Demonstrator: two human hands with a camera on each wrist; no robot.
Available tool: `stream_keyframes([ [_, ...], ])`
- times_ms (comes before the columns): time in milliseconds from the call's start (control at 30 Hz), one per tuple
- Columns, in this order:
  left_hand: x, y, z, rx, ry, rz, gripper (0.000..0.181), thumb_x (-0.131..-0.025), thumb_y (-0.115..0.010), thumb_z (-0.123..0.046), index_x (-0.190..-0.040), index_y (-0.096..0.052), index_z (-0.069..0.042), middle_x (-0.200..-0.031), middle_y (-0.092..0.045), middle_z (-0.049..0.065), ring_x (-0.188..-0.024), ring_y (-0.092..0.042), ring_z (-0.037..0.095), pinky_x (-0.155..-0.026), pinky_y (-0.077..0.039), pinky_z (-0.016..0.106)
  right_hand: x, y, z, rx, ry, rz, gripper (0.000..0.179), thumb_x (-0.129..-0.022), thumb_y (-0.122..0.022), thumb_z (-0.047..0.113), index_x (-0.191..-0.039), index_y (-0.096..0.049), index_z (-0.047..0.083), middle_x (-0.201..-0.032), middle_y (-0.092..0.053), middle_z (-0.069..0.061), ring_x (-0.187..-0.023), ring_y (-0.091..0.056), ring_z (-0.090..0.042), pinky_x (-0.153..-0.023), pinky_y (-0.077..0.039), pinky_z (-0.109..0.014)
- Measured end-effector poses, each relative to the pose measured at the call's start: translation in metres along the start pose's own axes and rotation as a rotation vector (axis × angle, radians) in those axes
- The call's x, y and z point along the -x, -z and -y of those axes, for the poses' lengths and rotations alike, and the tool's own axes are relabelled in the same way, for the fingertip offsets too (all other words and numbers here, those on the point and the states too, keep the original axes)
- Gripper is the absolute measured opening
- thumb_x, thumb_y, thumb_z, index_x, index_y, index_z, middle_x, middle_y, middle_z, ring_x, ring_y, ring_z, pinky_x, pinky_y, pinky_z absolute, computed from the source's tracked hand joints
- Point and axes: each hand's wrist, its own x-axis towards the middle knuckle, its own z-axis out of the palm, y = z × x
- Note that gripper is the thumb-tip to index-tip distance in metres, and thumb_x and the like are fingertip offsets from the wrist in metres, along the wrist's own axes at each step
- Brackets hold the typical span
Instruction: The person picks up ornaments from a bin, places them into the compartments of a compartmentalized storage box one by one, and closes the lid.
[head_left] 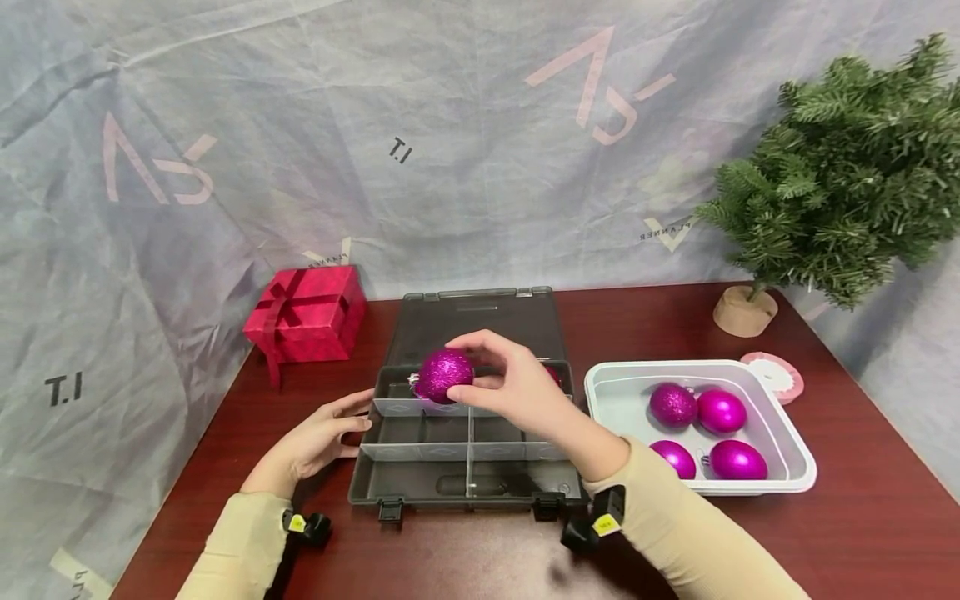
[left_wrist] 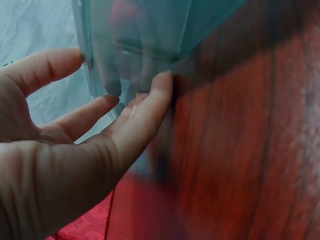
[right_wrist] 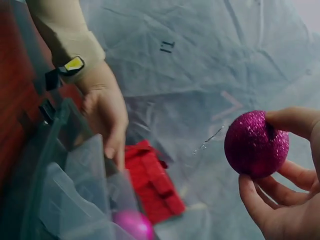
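Note:
My right hand [head_left: 517,387] pinches a glittery magenta Christmas ball [head_left: 445,375] between thumb and fingers. It holds the ball above the back row of a dark, see-through divider box [head_left: 416,479], whose lid lies open behind. In the right wrist view, the ball [right_wrist: 255,145] has a thin wire loop pointing left. Fingers of my left hand [head_left: 322,442] touch the box's left side; the left wrist view shows the hand [left_wrist: 95,125] against the clear wall. A shiny pink ball [right_wrist: 132,225] sits inside the box, partly hidden. The middle and front compartments hold no balls.
Right of the box, a white tray [head_left: 622,408] holds several magenta balls [head_left: 738,460]. A pink ribbon roll [head_left: 787,379] lies behind it. A small artificial tree [head_left: 832,183] stands back right, and a red gift box [head_left: 311,317] back left. A grey cloth [head_left: 480,167] hangs behind.

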Motion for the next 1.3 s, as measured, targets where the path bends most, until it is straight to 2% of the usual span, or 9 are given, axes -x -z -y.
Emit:
stream_keyframes([
  [267, -0.002, 0.002, -0.003, -0.032, 0.006, -0.025, 0.069, -0.098, -0.052, -0.003, -0.160, -0.021, 0.003, -0.160, -0.024, 0.029, -0.134, -0.035, 0.034, -0.088, -0.051, 0.046, -0.029, -0.026, -0.026, 0.056, -0.084, -0.015, 0.042, -0.083, -0.084, 0.005, -0.121, -0.068, 0.005, -0.113, -0.069, -0.009, -0.102, -0.067, -0.022, -0.086, -0.056, -0.032],
  [433, -0.001, 0.001, -0.006, -0.032, 0.022, -0.031, 0.070, -0.099, -0.052, -0.005, -0.160, -0.019, 0.003, -0.160, -0.024, 0.029, -0.128, -0.040, 0.031, -0.087, -0.051, 0.045, -0.039, -0.047, -0.046, 0.226, -0.130, 0.001, 0.041, -0.080, -0.087, 0.011, -0.117, -0.069, 0.008, -0.109, -0.071, -0.006, -0.098, -0.069, -0.017, -0.082, -0.055, -0.028],
  [633, 0.001, 0.000, -0.007, -0.020, 0.024, -0.018, 0.071, -0.099, -0.053, -0.005, -0.160, -0.018, 0.003, -0.157, -0.030, 0.025, -0.117, -0.052, 0.021, -0.088, -0.053, 0.046, -0.041, -0.065, -0.063, 0.345, -0.133, 0.020, 0.040, -0.078, -0.091, 0.015, -0.111, -0.070, 0.008, -0.101, -0.072, -0.003, -0.093, -0.069, -0.017, -0.081, -0.053, -0.028],
  [833, 0.001, 0.001, -0.007, -0.009, 0.019, 0.001, 0.072, -0.099, -0.054, -0.006, -0.160, -0.017, 0.004, -0.155, -0.032, 0.024, -0.114, -0.057, 0.020, -0.089, -0.053, 0.048, -0.038, -0.074, -0.071, 0.446, -0.104, 0.020, 0.042, -0.076, -0.092, 0.018, -0.112, -0.073, 0.009, -0.097, -0.073, 0.000, -0.088, -0.069, -0.010, -0.078, -0.052, -0.024],
  [1133, 0.002, 0.001, -0.005, -0.011, 0.019, 0.010, 0.073, -0.099, -0.053, -0.006, -0.161, -0.014, 0.004, -0.160, -0.022, 0.027, -0.113, -0.056, 0.018, -0.090, -0.053, 0.048, -0.031, -0.083, -0.076, 0.550, -0.077, 0.027, 0.041, -0.078, -0.091, 0.017, -0.112, -0.072, 0.006, -0.101, -0.075, -0.003, -0.089, -0.069, -0.007, -0.080, -0.052, -0.022],
  [1300, 0.001, 0.001, -0.005, -0.016, 0.010, 0.014, 0.072, -0.099, -0.052, -0.006, -0.160, -0.015, 0.005, -0.158, -0.027, 0.026, -0.114, -0.055, 0.017, -0.090, -0.052, 0.048, -0.028, -0.087, -0.076, 0.690, -0.048, 0.012, 0.041, -0.079, -0.090, 0.023, -0.113, -0.073, 0.006, -0.100, -0.074, -0.003, -0.090, -0.068, -0.009, -0.079, -0.053, -0.023],
])
